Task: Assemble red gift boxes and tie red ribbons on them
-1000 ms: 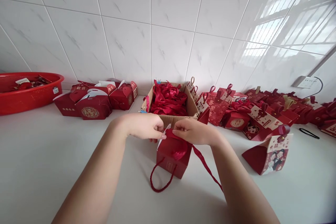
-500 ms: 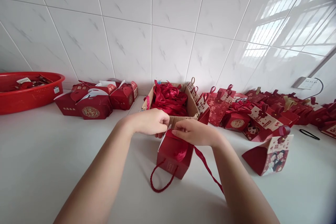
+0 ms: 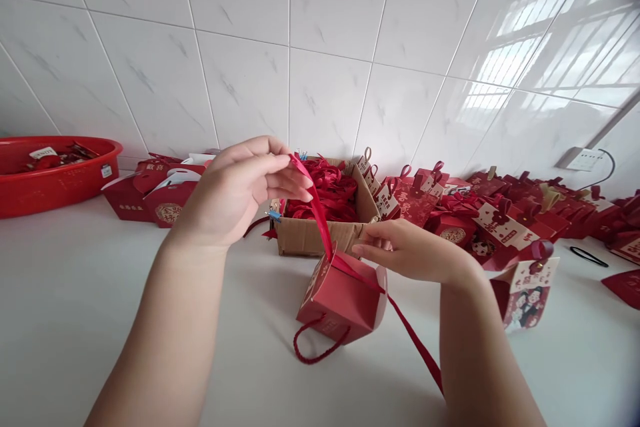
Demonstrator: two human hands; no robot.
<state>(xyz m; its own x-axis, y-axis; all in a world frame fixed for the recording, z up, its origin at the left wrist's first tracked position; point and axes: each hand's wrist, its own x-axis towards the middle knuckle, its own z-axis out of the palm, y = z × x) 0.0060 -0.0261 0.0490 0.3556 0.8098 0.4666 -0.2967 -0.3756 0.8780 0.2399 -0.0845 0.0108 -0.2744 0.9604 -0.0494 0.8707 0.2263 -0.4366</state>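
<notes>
My left hand (image 3: 245,183) is raised at the left of the cardboard box, pinching one end of a red satin ribbon (image 3: 320,220) between thumb and fingers. From there the ribbon runs down across the top of a small red gift box (image 3: 345,300) and trails off its right side toward my right forearm. The gift box stands slightly tilted on the counter, a twisted red cord handle (image 3: 313,359) hanging at its front. My right hand (image 3: 400,250) is just above the gift box's back right corner, fingers loosely bent and thumb apart, with nothing visible between them.
Behind the gift box is a cardboard box (image 3: 305,238) full of red ribbons. Folded red boxes (image 3: 130,197) and a red basin (image 3: 60,177) stand at left. Many finished gift boxes (image 3: 453,233) crowd the right, one patterned box (image 3: 530,293) nearer. A black loop (image 3: 590,257) lies far right.
My left hand has lifted up and left, drawing the ribbon taut above the gift box. My right hand has shifted right, off the box top. The gift box has turned and moved slightly right.
</notes>
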